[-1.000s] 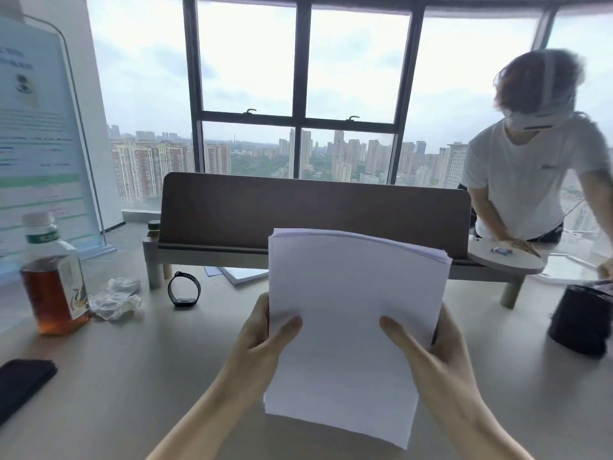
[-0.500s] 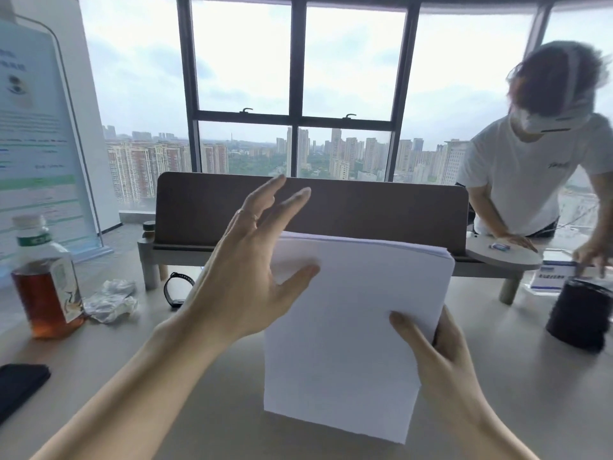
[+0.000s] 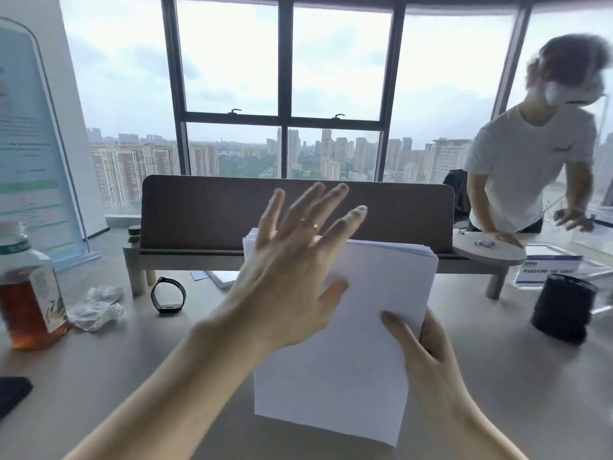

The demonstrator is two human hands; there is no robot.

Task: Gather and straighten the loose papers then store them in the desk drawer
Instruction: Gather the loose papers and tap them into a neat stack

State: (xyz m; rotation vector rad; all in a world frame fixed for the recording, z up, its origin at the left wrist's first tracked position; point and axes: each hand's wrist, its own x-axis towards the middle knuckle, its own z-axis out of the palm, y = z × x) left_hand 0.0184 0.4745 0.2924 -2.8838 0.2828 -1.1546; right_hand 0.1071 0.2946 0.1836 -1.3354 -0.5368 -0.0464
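Observation:
A thick stack of white papers (image 3: 358, 353) stands upright on its bottom edge on the desk in front of me. My right hand (image 3: 428, 353) grips its right edge, thumb across the front sheet. My left hand (image 3: 292, 273) is open with fingers spread, palm toward the stack, raised over its upper left corner; whether it touches the paper I cannot tell. No drawer is visible.
A brown desk riser (image 3: 232, 214) stands behind the stack, with a few sheets (image 3: 222, 277) beneath it. On the left are a tea bottle (image 3: 26, 290), crumpled wrapper (image 3: 96, 307) and black wristband (image 3: 168, 295). A black cylinder (image 3: 564, 307) sits right. Another person (image 3: 530, 164) leans over the far desk.
My left hand let go of the stack's left edge, rose and swung right over the top left of the papers. The right hand keeps its grip.

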